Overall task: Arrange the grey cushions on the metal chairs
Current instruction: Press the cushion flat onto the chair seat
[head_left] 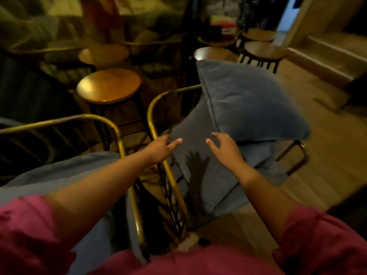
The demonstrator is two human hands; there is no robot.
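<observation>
While both arms are reaching forward over the right-hand metal chair (158,108), neither hand is gripping anything. The left hand (160,148) is hovering with fingers spread, just above the chair's brass-coloured side rail, its grip open and empty. The right hand (226,148) is also splayed and empty, hanging over the flat seat cushion (200,135); whether it is touching the fabric is hard to tell. The upright grey cushion (252,100) is standing at a tilt toward the chair's back, just ahead and to the right of the right hand, its long edge running away from the person. So the right hand is looking the nearer one for any straightening. A second chair (69,124) on the left is already carrying a cushion (59,171). Beyond, round wooden stools (109,86) are standing well apart.
</observation>
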